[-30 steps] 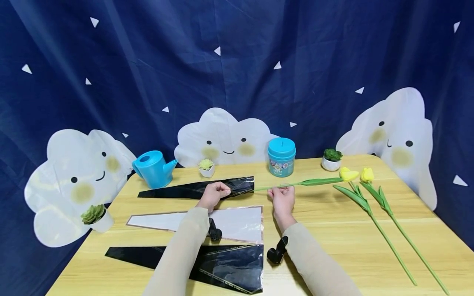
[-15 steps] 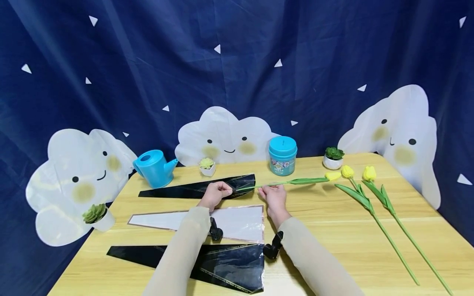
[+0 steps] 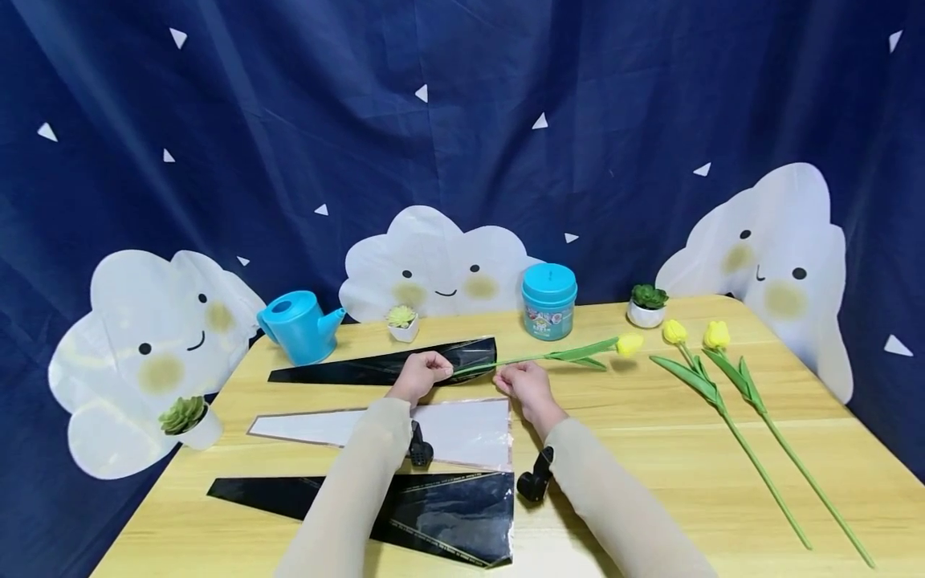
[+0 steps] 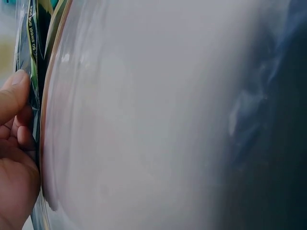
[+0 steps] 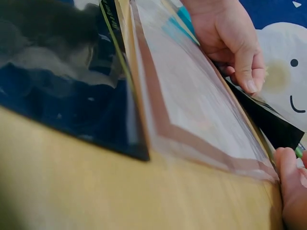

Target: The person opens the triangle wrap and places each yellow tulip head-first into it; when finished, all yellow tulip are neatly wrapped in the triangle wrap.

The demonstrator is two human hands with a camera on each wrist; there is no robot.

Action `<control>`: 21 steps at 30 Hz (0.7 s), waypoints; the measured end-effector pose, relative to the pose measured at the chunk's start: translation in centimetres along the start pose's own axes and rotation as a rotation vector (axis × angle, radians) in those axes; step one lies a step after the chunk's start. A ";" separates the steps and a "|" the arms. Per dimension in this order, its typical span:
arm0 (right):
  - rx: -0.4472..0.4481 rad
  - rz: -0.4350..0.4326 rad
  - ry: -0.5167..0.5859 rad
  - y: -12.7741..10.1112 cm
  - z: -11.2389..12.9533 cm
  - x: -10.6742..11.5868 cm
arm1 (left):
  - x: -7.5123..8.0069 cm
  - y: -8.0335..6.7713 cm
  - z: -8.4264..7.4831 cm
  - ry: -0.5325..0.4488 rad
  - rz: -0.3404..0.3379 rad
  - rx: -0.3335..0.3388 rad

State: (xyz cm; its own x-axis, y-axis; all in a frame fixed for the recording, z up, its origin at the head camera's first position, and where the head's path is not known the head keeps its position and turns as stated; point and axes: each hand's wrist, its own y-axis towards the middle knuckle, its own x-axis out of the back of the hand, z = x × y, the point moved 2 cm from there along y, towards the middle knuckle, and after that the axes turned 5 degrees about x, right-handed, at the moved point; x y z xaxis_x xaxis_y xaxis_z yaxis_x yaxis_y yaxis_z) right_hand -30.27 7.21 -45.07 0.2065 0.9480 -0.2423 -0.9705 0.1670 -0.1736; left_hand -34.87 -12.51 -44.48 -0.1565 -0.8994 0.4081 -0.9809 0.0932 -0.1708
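Observation:
My left hand (image 3: 431, 371) pinches the wide open end of the far black wrapping sleeve (image 3: 361, 371) lying on the table. In the left wrist view its fingers (image 4: 14, 139) hold the sleeve's printed film edge (image 4: 31, 45). My right hand (image 3: 511, 379) grips the green stem of a yellow tulip (image 3: 627, 343) just right of the sleeve mouth. The stem end lies at the sleeve opening; the flower head points right. In the right wrist view, my right fingertips (image 5: 290, 184) sit beside the white sleeve (image 5: 192, 110) and the left hand (image 5: 232, 40) shows beyond it.
A white sleeve (image 3: 455, 429) and a second black sleeve (image 3: 441, 514) lie nearer me. Two more yellow tulips (image 3: 723, 401) lie on the wooden table (image 3: 650, 449) at the right. A blue watering can (image 3: 296, 325), teal jar (image 3: 549, 301) and small succulent pots (image 3: 646, 305) line the back edge.
My right hand has moved left towards my left hand, carrying the tulip with it. The stem end has reached the mouth of the far black sleeve. The left hand stays put.

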 end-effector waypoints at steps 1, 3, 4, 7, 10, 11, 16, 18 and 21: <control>-0.012 0.018 -0.017 0.0 0.0 0.1 | -0.1 0.1 0.0 0.000 -0.004 0.004; -0.024 0.046 -0.035 -0.1 0.1 0.3 | -0.2 0.2 0.1 0.004 -0.009 -0.005; -0.029 0.055 -0.029 -0.2 0.2 0.4 | -0.2 0.3 0.1 0.005 -0.015 -0.009; -0.027 0.071 -0.012 -0.3 0.2 0.5 | -0.2 0.3 0.4 -0.004 -0.018 -0.024; -0.016 0.077 -0.007 -0.3 0.2 0.8 | -0.2 0.2 0.7 -0.011 -0.016 -0.032; -0.014 0.076 -0.011 -0.3 0.3 1.0 | -0.3 0.2 0.7 -0.010 -0.014 -0.036; 0.011 0.083 -0.035 0.1 1.7 2.0 | -0.3 0.4 0.7 -0.005 -0.009 -0.045; 0.031 0.095 -0.058 0.3 2.4 2.5 | -0.2 0.5 0.6 -0.008 -0.009 -0.048; 0.069 0.115 -0.128 0.5 3.2 3.4 | -0.2 0.5 0.5 -0.009 -0.006 -0.048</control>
State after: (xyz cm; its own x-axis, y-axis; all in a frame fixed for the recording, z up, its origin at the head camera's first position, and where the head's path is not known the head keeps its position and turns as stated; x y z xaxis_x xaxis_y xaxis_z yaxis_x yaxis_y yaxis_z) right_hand -30.49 11.40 -42.96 0.0807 0.9878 -0.1329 -0.9940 0.0698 -0.0844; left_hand -35.22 -12.48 -45.11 -0.1494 -0.9037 0.4013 -0.9863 0.1075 -0.1250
